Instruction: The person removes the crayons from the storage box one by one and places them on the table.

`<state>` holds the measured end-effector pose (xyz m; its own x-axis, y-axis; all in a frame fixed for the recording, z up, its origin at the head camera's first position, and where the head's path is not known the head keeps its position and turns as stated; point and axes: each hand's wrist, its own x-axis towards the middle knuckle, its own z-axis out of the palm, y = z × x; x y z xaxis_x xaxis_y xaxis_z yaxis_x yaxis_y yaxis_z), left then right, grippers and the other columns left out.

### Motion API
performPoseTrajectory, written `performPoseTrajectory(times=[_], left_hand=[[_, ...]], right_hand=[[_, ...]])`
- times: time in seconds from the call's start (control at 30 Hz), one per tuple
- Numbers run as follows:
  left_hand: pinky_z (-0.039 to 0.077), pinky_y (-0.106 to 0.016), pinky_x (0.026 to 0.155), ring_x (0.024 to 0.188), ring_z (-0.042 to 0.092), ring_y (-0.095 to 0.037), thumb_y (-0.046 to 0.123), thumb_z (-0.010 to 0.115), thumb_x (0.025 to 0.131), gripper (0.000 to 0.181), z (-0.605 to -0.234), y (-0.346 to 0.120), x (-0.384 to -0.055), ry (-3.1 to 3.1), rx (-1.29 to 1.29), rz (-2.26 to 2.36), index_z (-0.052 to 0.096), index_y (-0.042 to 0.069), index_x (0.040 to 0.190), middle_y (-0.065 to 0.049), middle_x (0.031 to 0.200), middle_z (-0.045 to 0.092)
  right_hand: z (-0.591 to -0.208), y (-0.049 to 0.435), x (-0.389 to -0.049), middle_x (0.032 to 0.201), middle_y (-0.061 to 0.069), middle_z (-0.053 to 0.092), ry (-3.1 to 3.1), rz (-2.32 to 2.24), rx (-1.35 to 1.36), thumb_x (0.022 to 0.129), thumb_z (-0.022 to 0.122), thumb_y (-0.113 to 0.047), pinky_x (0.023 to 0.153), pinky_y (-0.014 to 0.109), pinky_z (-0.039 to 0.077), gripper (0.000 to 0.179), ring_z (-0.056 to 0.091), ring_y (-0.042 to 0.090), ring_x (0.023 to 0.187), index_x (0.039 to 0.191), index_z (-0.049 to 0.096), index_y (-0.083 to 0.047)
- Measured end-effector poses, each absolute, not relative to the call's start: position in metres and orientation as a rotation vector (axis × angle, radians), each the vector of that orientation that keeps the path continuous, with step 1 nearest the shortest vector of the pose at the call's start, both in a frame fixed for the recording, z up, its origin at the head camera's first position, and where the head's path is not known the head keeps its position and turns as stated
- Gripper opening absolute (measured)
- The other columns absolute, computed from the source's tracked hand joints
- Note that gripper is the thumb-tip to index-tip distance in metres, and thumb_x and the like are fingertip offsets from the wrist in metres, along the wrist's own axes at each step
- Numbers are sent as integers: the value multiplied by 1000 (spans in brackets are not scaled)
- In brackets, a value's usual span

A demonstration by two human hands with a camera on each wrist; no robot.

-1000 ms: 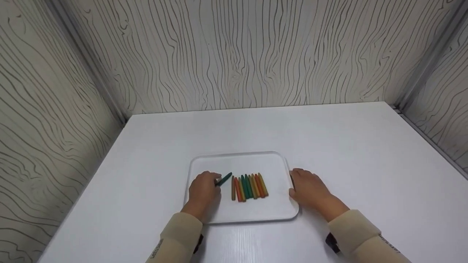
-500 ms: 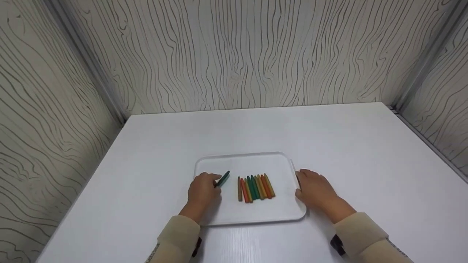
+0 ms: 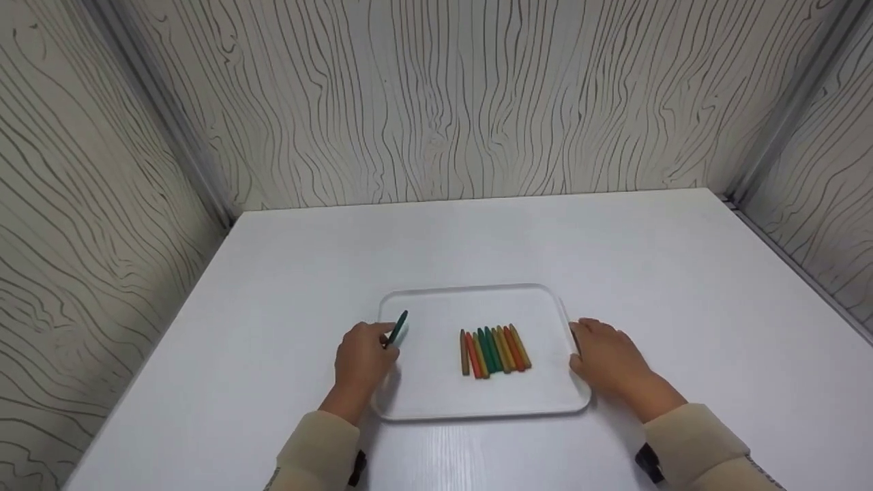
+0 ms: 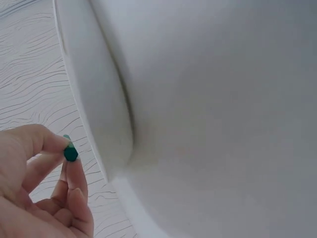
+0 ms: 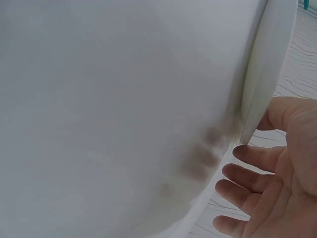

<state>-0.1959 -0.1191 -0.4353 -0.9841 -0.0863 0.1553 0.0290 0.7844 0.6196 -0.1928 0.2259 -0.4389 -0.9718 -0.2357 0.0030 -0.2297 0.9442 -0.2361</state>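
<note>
A slim green crayon (image 3: 398, 327) with a tapered tip is pinched in the grip of the left hand (image 3: 363, 358), and the left wrist view shows its faceted, darker butt end between thumb and fingers. The tip stands free of the hand, pointing toward the far edge of the bench (image 3: 273, 300) and leaning slightly right, over the left edge of the white tray (image 3: 477, 399); whether it touches the tray cannot be told. The right hand (image 3: 610, 358) has its grip on the tray's right edge, thumb and forefinger at the rim and the other fingers spread just beside it. Between the two hands, a row of crayons (image 3: 496, 352) in brown, red-orange, ochre and green lies in the tray, tips toward its far edge, most touching side by side; the brown one at the left end is nearest the held crayon, yet well apart from it. The tray, round-cornered and low-rimmed, rests on the white bench, well short of its far corners. The left hand covers part of the tray's left rim and hides the lower part of the held crayon. Beige sleeves (image 3: 320, 443) reach in from the near side, and wood-grain wall panels (image 3: 436, 102) rise beyond the bench's far edge.
</note>
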Motion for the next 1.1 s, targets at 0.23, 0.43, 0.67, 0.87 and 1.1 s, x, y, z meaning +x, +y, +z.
performPoseTrajectory(times=[0.23,0.43,0.67,0.87,1.1], left_hand=[[49,-34,64,71,58,-18,-1,68,78,32,-438,-128,-187,-2775,78,-1026,71,2,110,-6,80,65],[49,-32,62,69,57,-16,1,70,80,29,-442,-135,-181,-2760,71,-1115,72,3,109,-5,79,65],[49,-32,60,67,57,-16,1,69,79,32,-441,-138,-176,-2788,89,-1149,69,0,111,-6,81,65],[50,-33,62,68,59,-17,0,67,79,32,-442,-138,-175,-2828,116,-1157,68,-3,111,-7,81,66],[51,-35,66,73,61,-19,1,66,78,33,-444,-136,-173,-2860,173,-1172,68,-2,111,-9,85,67]], right_hand=[[-439,240,-184,133,35,41,3061,-391,-324,88,53,-13,99,61,27,51,36,51,124,131,44,15],[-439,250,-179,133,36,40,3062,-414,-295,88,53,-13,99,62,26,52,35,51,124,131,44,14],[-441,257,-173,132,36,41,3076,-422,-300,88,54,-13,97,63,27,51,36,52,123,130,45,15],[-441,261,-172,131,37,41,3082,-416,-297,88,56,-13,97,63,28,51,37,53,122,130,46,14],[-442,263,-171,131,37,41,3083,-430,-308,88,55,-14,96,63,29,51,37,53,122,130,46,14]])
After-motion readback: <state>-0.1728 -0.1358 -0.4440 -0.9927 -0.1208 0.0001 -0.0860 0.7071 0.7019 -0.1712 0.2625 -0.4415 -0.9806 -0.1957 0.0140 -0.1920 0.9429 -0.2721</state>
